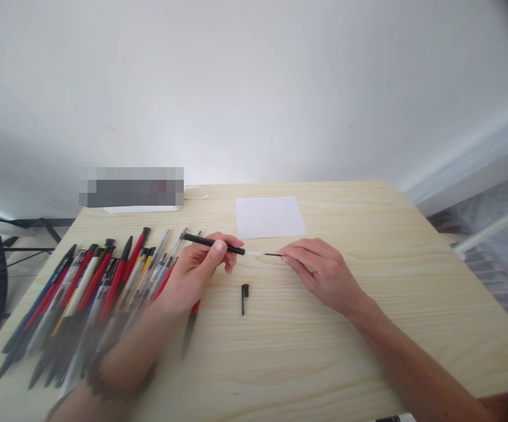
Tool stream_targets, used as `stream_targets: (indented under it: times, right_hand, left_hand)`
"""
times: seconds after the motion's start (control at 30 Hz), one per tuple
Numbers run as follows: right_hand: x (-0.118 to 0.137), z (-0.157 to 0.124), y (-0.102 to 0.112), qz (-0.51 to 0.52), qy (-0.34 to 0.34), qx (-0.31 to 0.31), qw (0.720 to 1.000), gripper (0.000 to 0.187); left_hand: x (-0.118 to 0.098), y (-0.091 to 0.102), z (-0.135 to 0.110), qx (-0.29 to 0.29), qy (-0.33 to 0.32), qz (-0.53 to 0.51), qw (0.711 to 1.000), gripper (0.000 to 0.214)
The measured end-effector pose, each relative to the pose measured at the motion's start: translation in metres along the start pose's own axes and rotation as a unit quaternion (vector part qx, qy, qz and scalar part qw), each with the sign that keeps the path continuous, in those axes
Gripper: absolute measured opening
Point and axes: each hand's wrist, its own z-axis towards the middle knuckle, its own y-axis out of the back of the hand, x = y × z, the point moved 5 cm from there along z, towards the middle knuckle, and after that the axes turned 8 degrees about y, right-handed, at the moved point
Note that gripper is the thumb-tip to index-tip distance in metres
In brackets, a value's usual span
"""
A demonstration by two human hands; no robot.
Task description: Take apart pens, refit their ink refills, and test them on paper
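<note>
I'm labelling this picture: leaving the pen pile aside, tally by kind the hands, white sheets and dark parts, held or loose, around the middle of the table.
Hands: 2 (left hand, right hand)
White sheets: 1 (sheet)
Dark parts: 3 (barrel in the left hand, thin rod in the right, loose piece)
Total: 6

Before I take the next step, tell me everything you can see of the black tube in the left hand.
The black tube is slim, straight and looks like plastic. Held over the table by the left hand, thumb across it, it slopes slightly down in view toward the right hand. A whitish, blurry length shows between its lower end and the thin dark piece pinched by the right hand; whether they join is unclear.
</note>
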Motion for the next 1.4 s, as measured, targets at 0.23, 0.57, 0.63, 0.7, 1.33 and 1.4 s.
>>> stream_targets:
  times: [0.23,0.57,0.63,0.7,1.33,1.4]
  right_hand:
    - [0.003,0.0,-0.003,0.008,0.0,0.013,1.0,0.016]
    - [0.012,0.002,-0.01,0.057,-0.022,-0.014,0.998,0.019]
    - [0.01,0.001,-0.011,0.078,-0.047,-0.03,0.995,0.02]
    - [0.009,0.001,-0.012,0.103,-0.066,-0.04,0.992,0.02]
    - [0.012,0.002,-0.018,0.341,-0.172,-0.043,0.923,0.014]
    - [0.011,0.002,-0.021,0.362,-0.186,-0.03,0.913,0.016]
  left_hand:
    - [-0.004,-0.006,-0.001,0.031,0.002,0.057,0.998,0.028]
    - [-0.007,-0.018,-0.002,0.063,-0.01,0.091,0.994,0.021]
    - [-0.005,-0.017,-0.001,0.054,0.0,0.074,0.996,0.019]
    - [-0.002,-0.015,-0.001,0.042,0.023,0.064,0.997,0.018]
    - [-0.007,-0.019,-0.003,0.059,0.018,0.089,0.994,0.014]
    - [-0.007,-0.019,-0.003,0.06,0.029,0.087,0.994,0.014]
